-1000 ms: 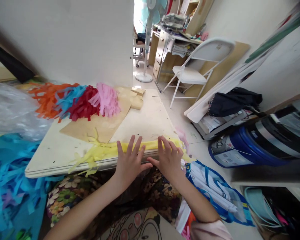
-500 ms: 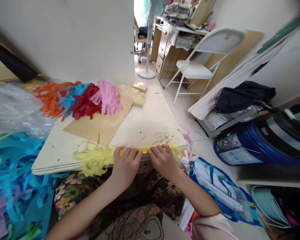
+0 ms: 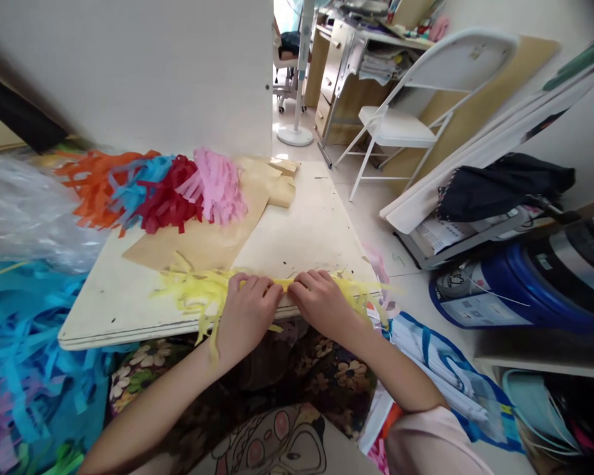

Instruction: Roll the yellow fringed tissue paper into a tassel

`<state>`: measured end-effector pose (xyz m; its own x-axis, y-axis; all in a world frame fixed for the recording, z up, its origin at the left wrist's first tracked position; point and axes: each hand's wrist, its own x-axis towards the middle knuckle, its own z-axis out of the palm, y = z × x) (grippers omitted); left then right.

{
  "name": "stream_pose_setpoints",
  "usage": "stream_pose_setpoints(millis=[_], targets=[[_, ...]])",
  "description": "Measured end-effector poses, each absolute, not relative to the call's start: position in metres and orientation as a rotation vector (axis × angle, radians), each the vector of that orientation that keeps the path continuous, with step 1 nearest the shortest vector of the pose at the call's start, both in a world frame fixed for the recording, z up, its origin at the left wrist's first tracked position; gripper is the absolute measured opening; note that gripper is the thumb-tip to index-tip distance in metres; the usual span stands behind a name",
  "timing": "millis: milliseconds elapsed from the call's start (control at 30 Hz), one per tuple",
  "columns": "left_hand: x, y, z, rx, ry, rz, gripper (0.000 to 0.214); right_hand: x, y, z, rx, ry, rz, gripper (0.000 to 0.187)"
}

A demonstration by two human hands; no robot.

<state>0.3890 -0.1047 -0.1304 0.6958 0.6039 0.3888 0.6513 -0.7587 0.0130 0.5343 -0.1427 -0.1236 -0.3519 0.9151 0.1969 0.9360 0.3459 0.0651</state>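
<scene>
Evidently mid-way, the work sits at lower centre: left hand (image 3: 250, 313) and right hand (image 3: 323, 303) close their fingers on the yellow fringed paper strip (image 3: 193, 290) along the near edge of the white table (image 3: 297, 244). Its streamers are cut, loose and crinkled; its narrow middle seems unfinished. Beyond, upper left, orange, blue, red and pink tassels (image 3: 173, 201) look complete.

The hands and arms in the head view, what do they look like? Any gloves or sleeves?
The left hand and right hand are bare: no gloves or rings show. The left forearm and right forearm are slim and bare, with no watch or bracelet. On the right, a loose, pale pink sleeve shows; on the left, too little shows to tell.
</scene>
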Motion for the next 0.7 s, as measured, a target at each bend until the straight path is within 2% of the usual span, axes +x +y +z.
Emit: stream_pose_setpoints(millis=[333, 700], targets=[[0.391, -0.092, -0.123, -2.71, -1.187, -0.411, 0.027, 0.558, -0.139, -0.112, -1.93, -2.451, -0.25, 0.023], [0.391, -0.08, -0.12, -2.679, -1.092, -0.263, 0.029, 0.557, -0.138, -0.102, -2.052, -2.394, -0.061, 0.017]])
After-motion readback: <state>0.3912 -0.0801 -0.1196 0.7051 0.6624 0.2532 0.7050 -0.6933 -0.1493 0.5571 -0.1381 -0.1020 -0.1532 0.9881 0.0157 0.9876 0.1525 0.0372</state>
